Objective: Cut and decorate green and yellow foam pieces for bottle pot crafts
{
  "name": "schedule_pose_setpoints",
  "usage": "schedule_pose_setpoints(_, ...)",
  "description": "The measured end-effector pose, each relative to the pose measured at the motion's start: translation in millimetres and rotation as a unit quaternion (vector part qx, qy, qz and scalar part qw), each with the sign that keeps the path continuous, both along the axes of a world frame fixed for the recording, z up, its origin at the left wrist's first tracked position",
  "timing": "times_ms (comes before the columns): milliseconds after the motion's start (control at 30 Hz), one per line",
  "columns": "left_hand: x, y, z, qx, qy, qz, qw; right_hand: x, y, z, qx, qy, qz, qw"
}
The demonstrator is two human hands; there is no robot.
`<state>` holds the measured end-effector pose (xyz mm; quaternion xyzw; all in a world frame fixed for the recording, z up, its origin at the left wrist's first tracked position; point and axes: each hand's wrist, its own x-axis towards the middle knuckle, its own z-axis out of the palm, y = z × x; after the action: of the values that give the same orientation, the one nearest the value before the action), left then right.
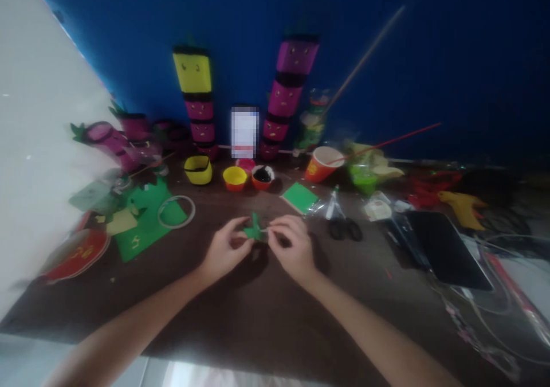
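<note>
A small green cutout (255, 230) is pinched between left hand (226, 250) and right hand (291, 248), both closed on it, with finished purple stacks (289, 94) already lined up behind and plenty of green sheet (146, 226) uncut.

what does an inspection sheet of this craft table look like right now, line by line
surface: dark brown table, crowded along the back and both sides
job's things: small green cutout held above the table between both hands
clutter: black-handled scissors, green sheet, tape ring, green pad, yellow bowl, orange paper cup, dark tablet, red plate
grippers: left hand and right hand both pinch the cutout
cables: loose wires on the right near the tablet
surroundings: blue wall, stacked magenta and yellow face boxes against it, white wall on the left; picture blurred
</note>
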<state>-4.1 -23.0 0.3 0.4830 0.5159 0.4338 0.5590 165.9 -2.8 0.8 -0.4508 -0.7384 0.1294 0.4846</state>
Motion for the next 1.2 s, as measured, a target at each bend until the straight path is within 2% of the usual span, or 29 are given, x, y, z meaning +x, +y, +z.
schedule_pose_setpoints(200, -0.6, 3.3, 0.3, -0.029, -0.049, 0.027, 0.998, 13.8, 13.2, -1.5, -0.008, 0.046, -0.065, 0.997)
schedule_pose_setpoints(300, -1.7, 6.1, 2.1, -0.044, -0.085, 0.039, 0.995, 21.0, 20.4, -4.5, 0.000, 0.038, -0.082, 0.996)
schedule_pose_setpoints(400, -2.8, 7.9, 3.9, -0.047, -0.102, 0.050, 0.992, 22.6, 21.8, -7.8, 0.012, -0.002, -0.059, 0.998)
schedule_pose_setpoints(600, -4.6, 7.3, 0.2, -0.031, -0.102, 0.026, 0.994, 11.7, 4.5, -6.8, 0.019, -0.050, 0.088, 0.995)
schedule_pose_setpoints(667, -4.1, 6.7, -0.7, -0.019, -0.099, 0.014, 0.995, 8.4, 0.5, -5.3, 0.010, -0.058, 0.113, 0.992)
schedule_pose_setpoints(967, -2.4, 3.6, 1.3, 0.015, -0.053, -0.008, 0.998, 6.1, 3.5, -4.3, -0.028, -0.050, 0.099, 0.993)
schedule_pose_setpoints(1200, -1.5, 2.9, 1.3, 0.017, -0.034, -0.009, 0.999, 5.0, 3.3, -4.9, -0.030, -0.053, 0.097, 0.993)
